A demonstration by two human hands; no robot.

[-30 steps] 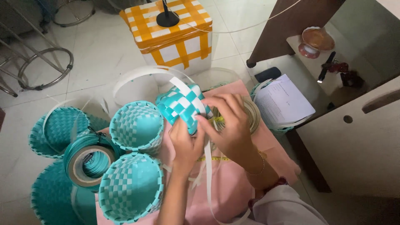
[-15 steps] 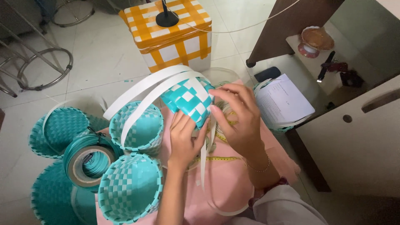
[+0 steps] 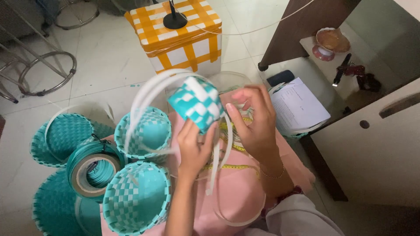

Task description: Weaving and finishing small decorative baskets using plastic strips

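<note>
While held above the lap, woven piece (image 3: 196,103) pinched from below by left hand (image 3: 193,148), right hand (image 3: 256,124) curled at its side, white strips (image 3: 148,89) looping out, teal baskets (image 3: 144,131) beside.

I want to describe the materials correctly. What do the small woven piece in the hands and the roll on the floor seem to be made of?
The small woven piece, held by the left hand and right hand, looks like flat plastic strapping, teal and white, slightly glossy, in a checker weave with stiff white strips curving off it. The roll seems the same teal band, wound on a brownish core, probably cardboard.
</note>
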